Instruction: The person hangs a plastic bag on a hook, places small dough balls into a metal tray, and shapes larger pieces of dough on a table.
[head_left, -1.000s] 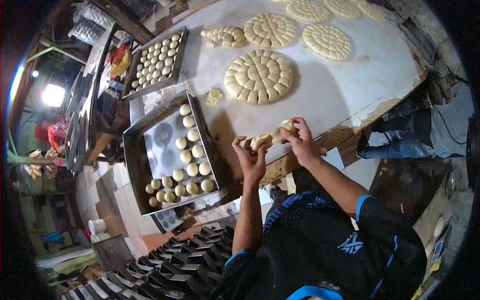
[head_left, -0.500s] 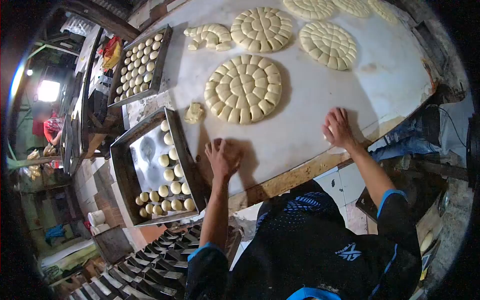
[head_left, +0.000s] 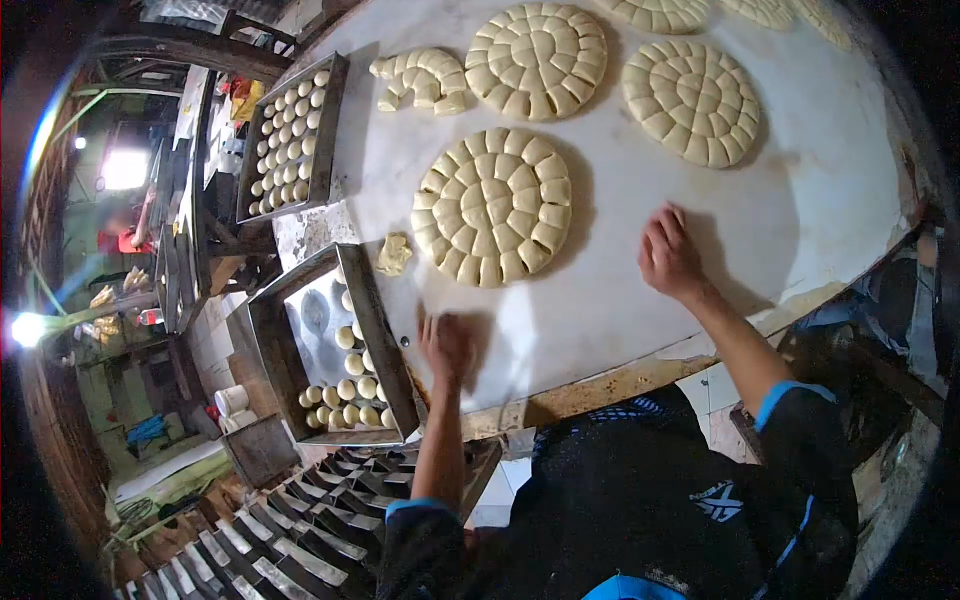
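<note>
My left hand (head_left: 447,346) rests low over the pale worktable with its fingers curled down, beside the tray's right wall. My right hand (head_left: 669,250) is also curled, further right on the table. Whatever lies under either palm is hidden. Ahead of the left hand is a round slab of dough (head_left: 491,207) cut into pieces in rings. A small torn scrap of dough (head_left: 394,254) lies to its left. Nearest the left hand stands a deep metal tray (head_left: 388,345) holding round dough balls (head_left: 350,389) along two sides.
More scored dough rounds (head_left: 691,103) and a partly divided dough strip (head_left: 423,78) lie further back. A second tray (head_left: 325,150) of dough balls stands at upper left. Stacked metal strips (head_left: 290,545) fill the lower left. Another person (head_left: 130,238) is in the far left background.
The view has shifted, so the table's contents sit lower in the picture. My right hand has moved slightly farther from my body across the table; my left hand stays near the tray.
</note>
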